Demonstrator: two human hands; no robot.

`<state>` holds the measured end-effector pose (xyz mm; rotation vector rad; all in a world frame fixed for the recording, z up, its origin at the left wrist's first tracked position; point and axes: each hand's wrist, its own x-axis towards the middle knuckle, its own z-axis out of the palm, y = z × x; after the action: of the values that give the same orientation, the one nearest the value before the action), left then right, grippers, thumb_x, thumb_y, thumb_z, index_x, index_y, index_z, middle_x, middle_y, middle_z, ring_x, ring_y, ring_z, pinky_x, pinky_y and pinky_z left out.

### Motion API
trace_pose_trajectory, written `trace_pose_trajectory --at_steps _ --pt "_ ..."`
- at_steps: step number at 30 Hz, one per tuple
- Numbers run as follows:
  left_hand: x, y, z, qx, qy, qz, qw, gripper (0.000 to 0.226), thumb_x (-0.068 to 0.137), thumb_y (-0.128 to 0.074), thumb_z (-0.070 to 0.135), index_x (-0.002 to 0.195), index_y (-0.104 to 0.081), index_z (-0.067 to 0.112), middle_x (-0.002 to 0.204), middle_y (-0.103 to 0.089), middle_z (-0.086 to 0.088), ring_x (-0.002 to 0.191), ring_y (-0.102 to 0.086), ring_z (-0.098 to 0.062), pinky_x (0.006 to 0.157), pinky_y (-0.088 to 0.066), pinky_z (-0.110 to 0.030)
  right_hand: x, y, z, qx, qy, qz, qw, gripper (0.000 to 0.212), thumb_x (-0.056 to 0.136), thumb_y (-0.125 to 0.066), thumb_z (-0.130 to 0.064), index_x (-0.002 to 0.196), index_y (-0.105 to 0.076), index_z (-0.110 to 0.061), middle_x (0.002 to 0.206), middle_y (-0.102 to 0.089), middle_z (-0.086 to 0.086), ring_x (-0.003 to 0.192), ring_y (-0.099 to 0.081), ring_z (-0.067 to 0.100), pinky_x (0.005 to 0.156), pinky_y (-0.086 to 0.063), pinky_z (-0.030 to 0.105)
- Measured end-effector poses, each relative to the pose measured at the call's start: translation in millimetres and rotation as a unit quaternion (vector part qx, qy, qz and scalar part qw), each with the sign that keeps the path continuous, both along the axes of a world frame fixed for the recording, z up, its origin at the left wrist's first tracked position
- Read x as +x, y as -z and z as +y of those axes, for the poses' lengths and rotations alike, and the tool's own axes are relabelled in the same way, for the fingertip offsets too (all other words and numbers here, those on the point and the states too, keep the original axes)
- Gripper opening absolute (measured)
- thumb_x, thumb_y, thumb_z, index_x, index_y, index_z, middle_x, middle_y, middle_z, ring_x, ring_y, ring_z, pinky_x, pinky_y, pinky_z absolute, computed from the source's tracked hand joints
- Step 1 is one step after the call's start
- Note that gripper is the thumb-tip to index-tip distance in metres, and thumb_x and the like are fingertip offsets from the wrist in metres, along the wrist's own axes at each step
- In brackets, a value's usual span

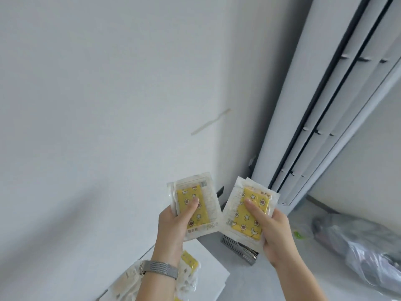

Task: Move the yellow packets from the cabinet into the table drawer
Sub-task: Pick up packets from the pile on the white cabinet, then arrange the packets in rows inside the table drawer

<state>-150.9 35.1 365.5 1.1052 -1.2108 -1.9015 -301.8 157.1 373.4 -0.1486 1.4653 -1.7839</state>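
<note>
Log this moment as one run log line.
left hand: holds yellow packets | right hand: holds yellow packets | more packets below

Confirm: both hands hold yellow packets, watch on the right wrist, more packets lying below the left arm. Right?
Not quite. The watch is on the left wrist, as the head view shows. The rest stands: the left hand and right hand each hold yellow packets, with more packets below the left arm.

head view | tilted, facing wall | hands close below | floor perhaps right
</note>
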Motion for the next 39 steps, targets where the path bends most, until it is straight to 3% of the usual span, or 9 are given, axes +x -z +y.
trace_pose_trajectory --at_steps 4,6,13,18,22,28,39 --pt "-12.7 2.2 13.3 -0.001 0.068 -0.005 0.998 0.019 0.086 -0.072 0.02 0.104 -0.074 0.013 0.098 -0.077 -0.007 0.093 -0.074 -0.026 0.077 -0.06 -0.043 6.7 5.1 45.6 0.008 0.104 0.012 0.994 0.024 0.083 -0.071 -0.013 0.106 -0.069 -0.005 0.096 -0.076 0.011 0.085 -0.075 0.028 0.06 -0.061 0.037" --pt "-22.8 4.1 27.2 0.005 0.104 -0.004 0.995 0.018 0.085 -0.072 0.018 0.102 -0.074 0.012 0.095 -0.077 -0.007 0.09 -0.074 -0.025 0.071 -0.059 -0.038 10.2 8.3 73.0 0.009 0.156 0.017 0.988 0.024 0.083 -0.071 -0.01 0.107 -0.067 -0.006 0.097 -0.076 0.012 0.085 -0.074 0.028 0.06 -0.061 0.037" --pt "-62.4 6.8 101.0 0.012 0.267 -0.017 0.963 0.018 0.082 -0.074 0.02 0.099 -0.073 0.014 0.094 -0.078 -0.003 0.091 -0.074 -0.023 0.081 -0.058 -0.044 24.6 14.8 178.2 0.016 0.351 0.025 0.936 0.036 0.082 -0.074 -0.009 0.114 -0.057 -0.013 0.102 -0.074 0.011 0.089 -0.074 0.028 0.072 -0.061 0.049" --pt "-89.3 4.4 172.6 0.018 0.399 -0.022 0.917 0.019 0.083 -0.072 0.017 0.102 -0.072 0.012 0.095 -0.078 -0.004 0.089 -0.075 -0.021 0.081 -0.059 -0.041 47.0 11.3 258.5 0.012 0.47 0.04 0.882 0.034 0.081 -0.075 -0.008 0.109 -0.058 -0.015 0.099 -0.074 0.011 0.086 -0.074 0.028 0.068 -0.06 0.044" --pt "-103.9 -3.1 238.4 0.022 0.487 -0.015 0.873 0.023 0.083 -0.071 0.015 0.105 -0.07 0.007 0.094 -0.078 -0.008 0.086 -0.075 -0.021 0.068 -0.062 -0.031 70.3 7.6 320.1 0.017 0.552 0.054 0.832 0.038 0.08 -0.075 -0.009 0.113 -0.058 -0.017 0.104 -0.073 0.012 0.09 -0.073 0.029 0.073 -0.06 0.048" --pt "-108.8 -12.9 340.8 0.031 0.587 -0.007 0.809 0.009 0.086 -0.069 0.009 0.094 -0.07 0.008 0.088 -0.077 -0.009 0.077 -0.075 -0.021 0.055 -0.059 -0.029 112.2 2.2 409.7 0.032 0.645 0.058 0.761 0.04 0.081 -0.075 -0.01 0.116 -0.058 -0.016 0.103 -0.073 0.009 0.088 -0.074 0.027 0.072 -0.061 0.046" --pt "-80.1 -3.8 535.3 0.012 0.705 -0.033 0.708 0.017 0.085 -0.073 0.013 0.1 -0.072 0.006 0.09 -0.077 -0.011 0.082 -0.075 -0.025 0.076 -0.06 -0.042 205.2 1.9 584.4 0.039 0.722 0.036 0.69 0.034 0.079 -0.075 -0.006 0.109 -0.06 -0.014 0.101 -0.073 0.008 0.082 -0.074 0.022 0.059 -0.06 0.035"
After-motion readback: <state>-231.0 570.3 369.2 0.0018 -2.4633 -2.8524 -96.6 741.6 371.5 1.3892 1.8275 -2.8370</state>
